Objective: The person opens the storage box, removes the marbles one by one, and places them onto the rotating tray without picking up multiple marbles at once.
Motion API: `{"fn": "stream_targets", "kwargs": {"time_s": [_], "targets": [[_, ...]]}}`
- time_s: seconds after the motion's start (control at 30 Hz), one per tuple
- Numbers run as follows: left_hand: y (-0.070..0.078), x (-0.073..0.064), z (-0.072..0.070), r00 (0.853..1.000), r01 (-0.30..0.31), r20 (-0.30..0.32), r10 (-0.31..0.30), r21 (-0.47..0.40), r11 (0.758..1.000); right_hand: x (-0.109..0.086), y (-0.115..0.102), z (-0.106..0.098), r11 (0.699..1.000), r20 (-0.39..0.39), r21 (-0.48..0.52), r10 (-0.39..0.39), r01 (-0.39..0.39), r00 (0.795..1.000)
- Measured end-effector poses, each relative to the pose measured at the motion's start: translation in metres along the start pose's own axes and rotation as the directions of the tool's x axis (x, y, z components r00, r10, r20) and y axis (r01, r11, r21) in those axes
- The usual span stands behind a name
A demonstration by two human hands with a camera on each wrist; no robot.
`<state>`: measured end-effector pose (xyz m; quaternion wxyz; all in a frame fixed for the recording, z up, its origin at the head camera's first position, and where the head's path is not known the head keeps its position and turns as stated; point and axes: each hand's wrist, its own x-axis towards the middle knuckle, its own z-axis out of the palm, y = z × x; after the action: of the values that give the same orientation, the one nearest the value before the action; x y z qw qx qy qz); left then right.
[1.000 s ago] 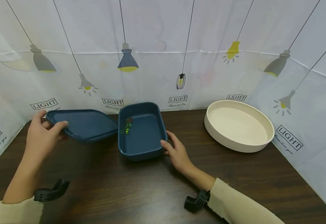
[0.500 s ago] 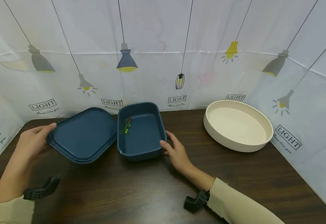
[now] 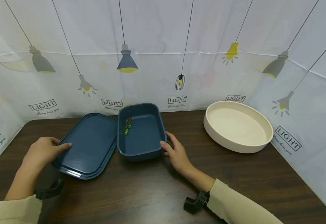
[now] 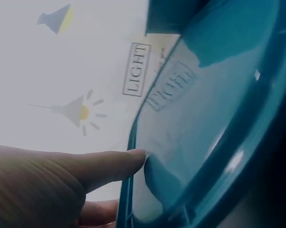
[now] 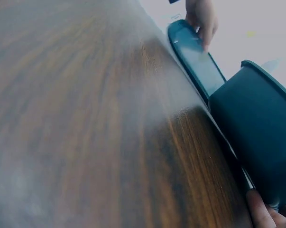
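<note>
My left hand (image 3: pixel 43 152) pinches the left edge of a dark blue rectangular lid (image 3: pixel 90 146), thumb on its upper face. The lid's right side lies right alongside a matching deep blue food container (image 3: pixel 144 133), which stands uncovered on the table. In the left wrist view the thumb (image 4: pixel 119 161) presses over the glossy lid's rim (image 4: pixel 126 199). My right hand (image 3: pixel 178 154) holds the container at its near right corner. The right wrist view has its fingertips (image 5: pixel 260 209) low against the wall. A small green and red leafy-looking piece (image 3: pixel 127 126) shows inside the container at the left.
A round cream dish (image 3: pixel 238 126) with a low wall sits at the back right of the dark wood table (image 3: pixel 157 196). Behind it all hangs a white cloth (image 3: pixel 151 25) printed with lamps, its lower edge meeting the table's back.
The lid has swung from a tilted pose to lying flatter, and come nearer the front of the table with my left hand. My right hand and the container have stayed in place.
</note>
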<state>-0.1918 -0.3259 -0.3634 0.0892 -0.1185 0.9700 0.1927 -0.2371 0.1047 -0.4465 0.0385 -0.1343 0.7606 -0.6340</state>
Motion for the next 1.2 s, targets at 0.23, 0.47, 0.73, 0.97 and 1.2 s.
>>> {"fn": "stream_targets", "kwargs": {"time_s": [0.23, 0.47, 0.73, 0.97, 1.2], "targets": [[0.002, 0.005, 0.008, 0.993, 0.002, 0.117, -0.004, 0.019, 1.0, 0.0, -0.002, 0.0, 1.0, 0.002, -0.002, 0.003, -0.003, 1.0], [0.007, 0.004, 0.015, 0.988, -0.016, 0.155, 0.012, 0.027, 1.0, 0.0, -0.003, 0.0, 1.0, 0.008, 0.011, -0.001, 0.001, 1.0], [0.02, 0.003, 0.02, 0.993, -0.06, 0.107, 0.053, 0.063, 0.996, 0.0, -0.002, 0.0, 1.0, 0.003, 0.003, 0.003, -0.003, 1.0], [0.059, -0.005, 0.04, 0.977, -0.209, -0.037, 0.209, 0.02, 0.978, 0.0, -0.001, 0.0, 1.0, 0.007, -0.004, -0.001, 0.001, 1.0], [0.103, -0.019, 0.065, 0.945, -0.321, -0.065, 0.319, -0.021, 0.947, 0.0, -0.001, -0.001, 1.0, 0.01, -0.01, -0.01, 0.01, 1.0]]}}
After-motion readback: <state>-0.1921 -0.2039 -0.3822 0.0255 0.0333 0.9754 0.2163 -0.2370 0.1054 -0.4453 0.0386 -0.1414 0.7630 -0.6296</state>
